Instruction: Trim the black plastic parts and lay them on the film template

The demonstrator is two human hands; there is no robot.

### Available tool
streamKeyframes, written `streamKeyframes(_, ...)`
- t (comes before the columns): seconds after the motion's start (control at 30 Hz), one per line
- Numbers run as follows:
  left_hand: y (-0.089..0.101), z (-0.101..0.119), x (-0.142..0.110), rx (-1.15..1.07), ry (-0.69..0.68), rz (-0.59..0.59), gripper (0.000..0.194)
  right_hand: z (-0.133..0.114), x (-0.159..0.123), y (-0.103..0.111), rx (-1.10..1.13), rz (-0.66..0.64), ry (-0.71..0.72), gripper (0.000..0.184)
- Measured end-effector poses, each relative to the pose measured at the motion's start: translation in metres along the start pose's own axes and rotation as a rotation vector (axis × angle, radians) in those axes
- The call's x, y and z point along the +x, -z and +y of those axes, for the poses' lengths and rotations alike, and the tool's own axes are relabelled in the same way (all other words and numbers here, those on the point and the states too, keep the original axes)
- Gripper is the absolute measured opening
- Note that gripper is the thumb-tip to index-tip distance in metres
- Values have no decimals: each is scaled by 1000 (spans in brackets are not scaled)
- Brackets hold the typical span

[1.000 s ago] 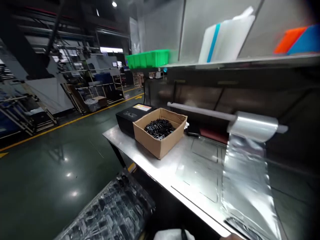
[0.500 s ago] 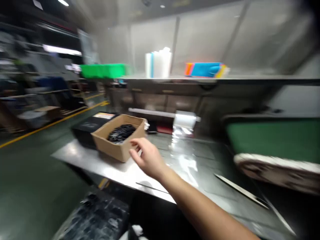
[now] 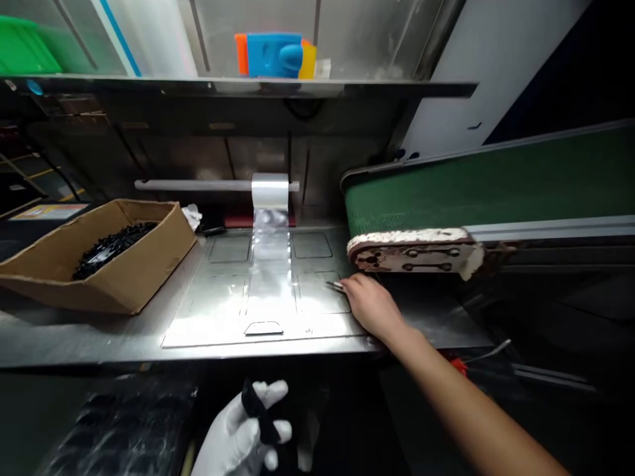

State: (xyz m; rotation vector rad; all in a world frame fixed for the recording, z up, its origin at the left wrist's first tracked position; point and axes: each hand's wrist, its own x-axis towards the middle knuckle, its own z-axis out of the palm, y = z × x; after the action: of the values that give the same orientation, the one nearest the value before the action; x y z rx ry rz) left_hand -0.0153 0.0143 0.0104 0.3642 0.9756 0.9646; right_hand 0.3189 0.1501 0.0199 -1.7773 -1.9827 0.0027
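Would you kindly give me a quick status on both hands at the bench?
Right hand bare, fingertips on a thin metal tool lying on the steel table. Left hand gloved, pinching a small black part below the table edge. Nothing blocking.

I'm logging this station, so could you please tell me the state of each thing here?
Brown cardboard box: open, holding black parts.
Clear film roll: partly unrolled over the steel table.
Right hand: bare, touching thin metal tweezers.
Left hand: white-gloved, gripping a black piece.
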Motion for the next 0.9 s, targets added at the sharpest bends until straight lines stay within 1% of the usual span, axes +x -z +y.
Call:
streamKeyframes(0.07, -12, -5, -3, -34, -43, -97, 49, -3, -6, 3, 15, -22, -25, 37)
streamKeyframes(0.13, -18, -9, -3, -69, -91, -197, 44, -10, -19, 10, 67, -42, -44, 41)
streamKeyframes(0.2, -20, -13, -2, -84, -111, -271, 41, -21, -38, 19, 201, -119, 7, 42)
streamKeyframes(0.3, -20, -19, -1, -71, -82, -327, 43, -49, -70, 35, 530, -354, 181, 38)
streamKeyframes(0.33, -21, -21, -1, -59, -64, -338, 44, -60, -79, 39, 621, -443, 218, 36)
streamKeyframes(0.43, -22, -24, -5, -21, -1, -397, 50, -89, -97, 46, 776, -666, 231, 29)
streamKeyframes(0.5, -22, -25, -7, -9, 29, -446, 55, -98, -99, 48, 803, -803, 191, 21)
streamKeyframes(0.53, -22, -25, -8, -8, 43, -468, 59, -101, -99, 48, 798, -872, 164, 20)
streamKeyframes(0.63, -19, -26, -10, -19, 82, -505, 65, -105, -96, 48, 739, -1042, 82, 43)
streamKeyframes(0.67, -18, -26, -11, -26, 93, -505, 65, -107, -95, 48, 717, -1071, 65, 48)
streamKeyframes(0.77, -15, -27, -14, -48, 106, -495, 66, -113, -95, 48, 657, -1096, 54, 59)
streamKeyframes(0.83, -13, -27, -15, -59, 114, -495, 68, -116, -96, 46, 610, -1093, 68, 61)
streamKeyframes(0.9, -11, -27, -15, -69, 113, -499, 69, -119, -99, 45, 554, -1085, 92, 60)
